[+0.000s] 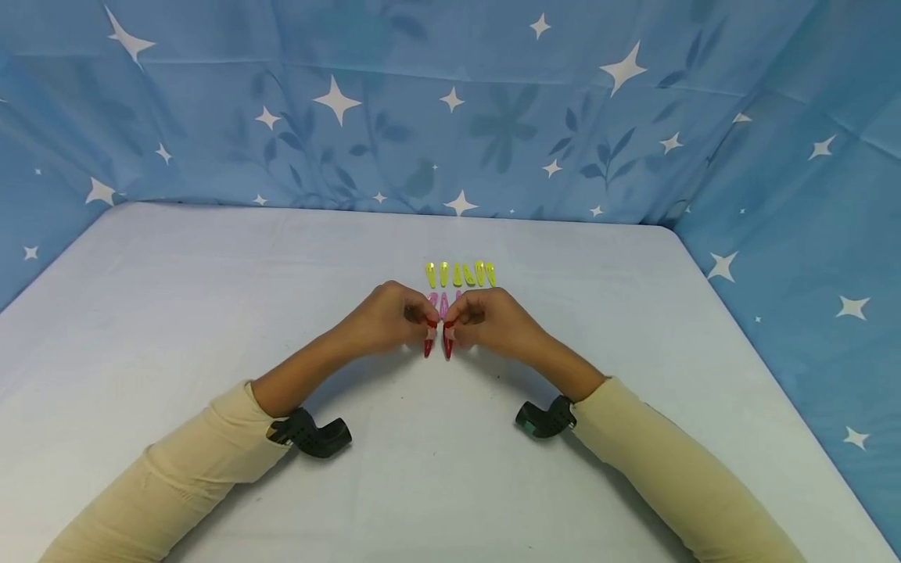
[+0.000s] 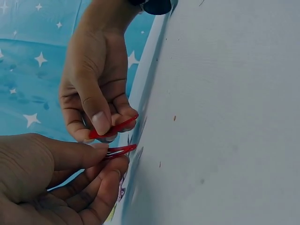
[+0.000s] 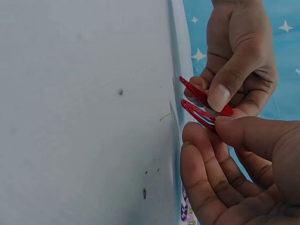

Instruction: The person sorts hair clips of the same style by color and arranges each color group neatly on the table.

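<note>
My left hand (image 1: 393,317) pinches a red snap hair clip (image 1: 428,346) between thumb and fingers. Close beside it, my right hand (image 1: 496,320) pinches another red hair clip (image 1: 447,348). Both clips point toward me, side by side with a narrow gap. In the left wrist view the left hand's clip (image 2: 123,150) lies just below the right hand's clip (image 2: 117,126). The right wrist view shows the right hand's clip (image 3: 199,114) with its slotted frame. Just beyond the fingertips lie pink hair clips (image 1: 443,305), partly hidden behind the hands.
A row of several yellow hair clips (image 1: 457,274) lies beyond the pink ones on the white table (image 1: 211,297). A blue star-patterned curtain (image 1: 422,102) hangs behind and at the sides. Black wrist cameras (image 1: 313,435) sit at both cuffs.
</note>
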Tool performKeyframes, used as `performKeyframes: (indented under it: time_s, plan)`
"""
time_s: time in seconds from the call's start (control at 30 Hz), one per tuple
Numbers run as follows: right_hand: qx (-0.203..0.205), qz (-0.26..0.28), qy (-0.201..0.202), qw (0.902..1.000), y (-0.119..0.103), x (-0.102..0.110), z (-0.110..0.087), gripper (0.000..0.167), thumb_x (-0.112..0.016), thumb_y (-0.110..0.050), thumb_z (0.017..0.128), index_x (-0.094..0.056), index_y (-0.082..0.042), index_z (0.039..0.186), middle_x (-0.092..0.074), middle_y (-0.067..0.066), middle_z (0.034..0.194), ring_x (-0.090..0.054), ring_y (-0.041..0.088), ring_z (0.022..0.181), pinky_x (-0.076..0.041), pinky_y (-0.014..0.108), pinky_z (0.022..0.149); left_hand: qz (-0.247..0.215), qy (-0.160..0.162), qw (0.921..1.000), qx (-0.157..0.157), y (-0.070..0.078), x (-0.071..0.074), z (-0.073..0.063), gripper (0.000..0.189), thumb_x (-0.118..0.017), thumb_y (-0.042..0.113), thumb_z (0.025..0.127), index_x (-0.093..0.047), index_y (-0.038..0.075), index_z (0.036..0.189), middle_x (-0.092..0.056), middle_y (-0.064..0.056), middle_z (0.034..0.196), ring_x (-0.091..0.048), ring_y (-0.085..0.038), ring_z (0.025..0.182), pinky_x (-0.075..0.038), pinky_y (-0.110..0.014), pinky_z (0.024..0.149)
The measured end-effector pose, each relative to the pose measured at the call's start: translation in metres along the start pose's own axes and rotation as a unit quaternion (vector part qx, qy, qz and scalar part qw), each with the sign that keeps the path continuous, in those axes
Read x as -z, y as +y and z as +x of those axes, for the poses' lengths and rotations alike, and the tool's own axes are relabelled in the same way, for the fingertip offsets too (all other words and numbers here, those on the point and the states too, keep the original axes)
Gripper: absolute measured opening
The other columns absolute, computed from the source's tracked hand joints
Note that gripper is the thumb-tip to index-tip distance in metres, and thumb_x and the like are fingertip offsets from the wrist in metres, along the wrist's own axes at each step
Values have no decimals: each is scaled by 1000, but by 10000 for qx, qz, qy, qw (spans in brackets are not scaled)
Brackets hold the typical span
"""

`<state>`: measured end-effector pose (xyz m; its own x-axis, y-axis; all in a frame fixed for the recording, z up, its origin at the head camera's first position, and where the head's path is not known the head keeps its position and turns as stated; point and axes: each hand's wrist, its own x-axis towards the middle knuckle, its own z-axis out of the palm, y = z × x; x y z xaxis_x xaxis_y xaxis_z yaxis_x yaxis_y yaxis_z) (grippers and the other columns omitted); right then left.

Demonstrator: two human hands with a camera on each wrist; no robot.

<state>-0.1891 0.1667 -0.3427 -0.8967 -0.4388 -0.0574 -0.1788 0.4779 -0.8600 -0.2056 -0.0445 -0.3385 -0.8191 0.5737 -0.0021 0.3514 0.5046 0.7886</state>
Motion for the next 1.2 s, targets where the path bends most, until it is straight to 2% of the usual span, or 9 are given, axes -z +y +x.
performKeyframes:
  time_s: [0.3, 0.67, 0.87, 1.2]
  plan:
    - [-218, -347, -243, 9989, 0, -2, 7, 13, -70, -1, 87, -68, -1, 100, -68, 10, 88, -65, 16, 74, -58, 27, 69, -130, -17, 9995, 288, -5, -2, 0, 14, -76, 3, 82, -75, 3, 96, -72, -5, 85, -62, -15, 75, -52, -26, 66]
    - [-328, -1178, -180, 9923, -1, -2, 11, 13, -74, -4, 85, -71, -7, 98, -65, 4, 82, -57, 15, 75, -49, 23, 65, 111, -38, 9989, 445, -9, -4, 4, 14, -76, 3, 83, -76, 3, 98, -73, -5, 85, -60, -14, 76, -50, -24, 66]
    - [-369, -1320, -346, 9900, -3, -1, 12, 10, -73, -8, 86, -72, -7, 96, -64, 3, 80, -55, 14, 73, -46, 23, 64, 175, -106, 9990, 388, -10, -4, 6, 16, -75, 3, 83, -76, 3, 100, -72, -4, 84, -60, -14, 76, -50, -23, 67]
    - [-415, -1341, -366, 9894, -2, -1, 13, 11, -73, -8, 86, -72, -7, 98, -63, 2, 79, -55, 14, 74, -47, 22, 66, 235, -155, 9987, 420, -8, -3, 3, 17, -76, 5, 83, -76, 2, 100, -71, -5, 81, -59, -15, 75, -50, -23, 66]
